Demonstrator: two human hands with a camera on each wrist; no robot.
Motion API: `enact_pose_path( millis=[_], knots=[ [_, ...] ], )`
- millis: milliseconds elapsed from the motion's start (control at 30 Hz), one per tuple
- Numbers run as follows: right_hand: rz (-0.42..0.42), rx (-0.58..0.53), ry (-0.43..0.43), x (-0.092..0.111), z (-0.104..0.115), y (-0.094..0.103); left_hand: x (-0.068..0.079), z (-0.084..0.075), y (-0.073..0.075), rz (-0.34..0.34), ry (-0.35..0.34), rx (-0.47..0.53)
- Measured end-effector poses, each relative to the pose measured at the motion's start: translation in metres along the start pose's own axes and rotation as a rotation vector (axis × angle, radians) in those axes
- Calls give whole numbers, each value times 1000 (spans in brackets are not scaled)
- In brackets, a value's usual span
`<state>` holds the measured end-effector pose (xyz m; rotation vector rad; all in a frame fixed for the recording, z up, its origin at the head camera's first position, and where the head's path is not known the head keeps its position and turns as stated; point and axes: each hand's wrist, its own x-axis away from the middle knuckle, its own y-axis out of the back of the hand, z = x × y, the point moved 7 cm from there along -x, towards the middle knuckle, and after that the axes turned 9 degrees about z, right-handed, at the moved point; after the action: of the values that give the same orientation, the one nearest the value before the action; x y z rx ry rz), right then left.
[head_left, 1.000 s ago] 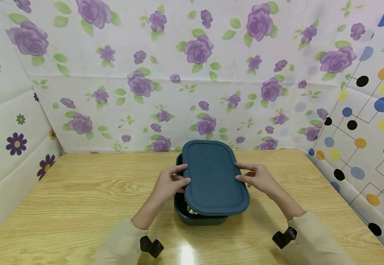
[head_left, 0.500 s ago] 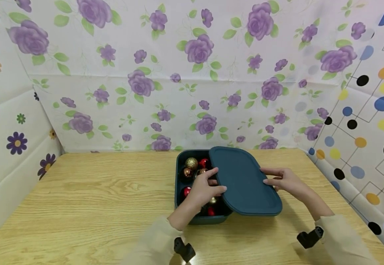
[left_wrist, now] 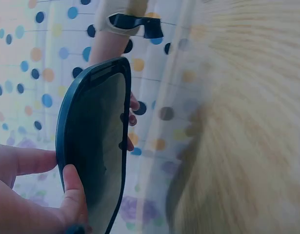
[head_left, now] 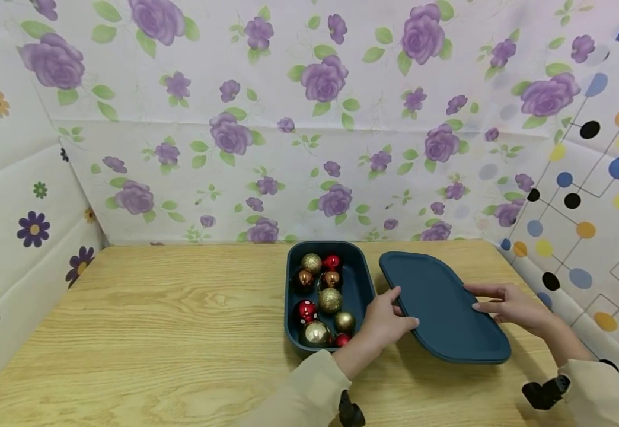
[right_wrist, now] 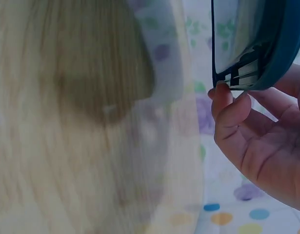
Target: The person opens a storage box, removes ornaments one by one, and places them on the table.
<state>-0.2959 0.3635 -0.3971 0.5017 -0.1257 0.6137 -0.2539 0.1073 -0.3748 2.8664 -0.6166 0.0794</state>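
A dark blue rounded lid [head_left: 443, 305] is held above the table, to the right of its box, tilted a little. My left hand [head_left: 381, 323] pinches the lid's left edge; in the left wrist view the thumb and fingers of that hand [left_wrist: 37, 190] grip its rim. At the opposite edge, my right hand [head_left: 514, 308] holds the lid between thumb and fingers, and the right wrist view shows curled fingers of this hand [right_wrist: 262, 131] at the rim. The uncovered dark blue box [head_left: 360, 279] contains several shiny baubles, among them a glittery gold bauble [head_left: 330, 300] and a dotted red bauble [head_left: 306, 311].
The wooden table [head_left: 155, 320] stretches left of the box. A floral cloth [head_left: 267, 148] hangs along its back edge, and a dotted cloth [head_left: 597, 196] borders the right side. My left forearm passes in front of the box's near right corner.
Both hands have carried the lid from over the box to the right, off the box. The baubles inside have come into view. The box has stayed in place.
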Motion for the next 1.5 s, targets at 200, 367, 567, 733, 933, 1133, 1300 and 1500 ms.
enact_pose_path(
  millis=[200, 367, 567, 733, 933, 1133, 1300, 1500],
  knots=[
    [-33, 19, -49, 11, -16, 14, -7, -4, -25, -1, 3, -109],
    [-47, 58, -77, 14, -23, 17, -9, 0, -42, 10, 51, -194],
    [-69, 98, -111, 13, -31, 16, -12, 8, -46, -15, 56, -209],
    [-80, 115, -127, 10, -35, 14, -14, 20, -43, -53, 83, -187],
    [-139, 159, -127, 7, -38, 14, -16, 28, -39, -80, 87, -151],
    [-171, 159, -106, 6, -36, 10, -12, 29, -40, -57, 112, -117],
    [-179, 185, -102, 5, -35, 5, -6, 28, -42, -20, 135, -95],
    [-178, 197, -124, 4, -30, -2, -4, 28, -47, 18, 204, -134]
  ],
)
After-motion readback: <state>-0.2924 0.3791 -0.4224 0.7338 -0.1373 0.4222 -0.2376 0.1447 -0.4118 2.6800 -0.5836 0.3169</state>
